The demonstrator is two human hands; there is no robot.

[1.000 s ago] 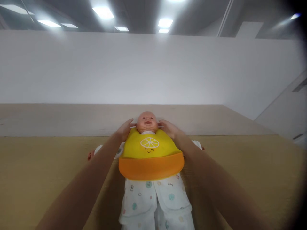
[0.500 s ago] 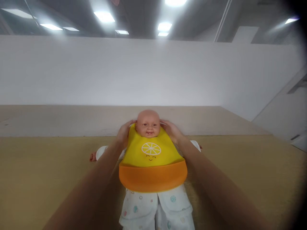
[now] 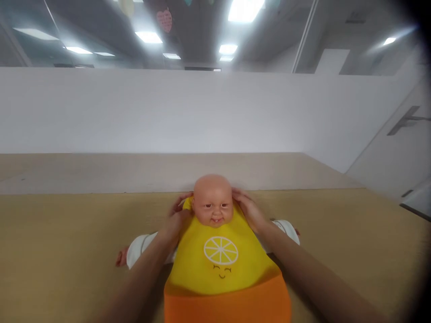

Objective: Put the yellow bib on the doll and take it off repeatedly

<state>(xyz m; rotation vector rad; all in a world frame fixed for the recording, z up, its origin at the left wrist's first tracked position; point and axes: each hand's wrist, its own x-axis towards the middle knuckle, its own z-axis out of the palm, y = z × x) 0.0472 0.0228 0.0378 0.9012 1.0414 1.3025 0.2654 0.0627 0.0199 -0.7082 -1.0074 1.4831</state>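
Note:
A bald baby doll (image 3: 213, 193) lies face up on the wooden table, its arms spread out to both sides. Over its chest lies a yellow bib (image 3: 193, 255) printed with a white citrus slice and a smiling face; an orange pocket (image 3: 227, 309) forms its lower end. My left hand (image 3: 178, 217) is closed on the bib's upper edge, left of the doll's head. On the other side, my right hand (image 3: 249, 208) grips the bib near the neck. Its fingertips disappear behind the head, as do the ends of the bib.
The wooden table (image 3: 60, 224) meets a lighter strip (image 3: 84, 172) at the back. Beyond it rises a white wall (image 3: 151, 112) with glass above. A door with a handle (image 3: 404, 121) stands at the right.
The view has tilted up and come closer, so the doll sits lower and larger and its trousers have left the picture. Both hands remain beside its head; my left fingers have curled more.

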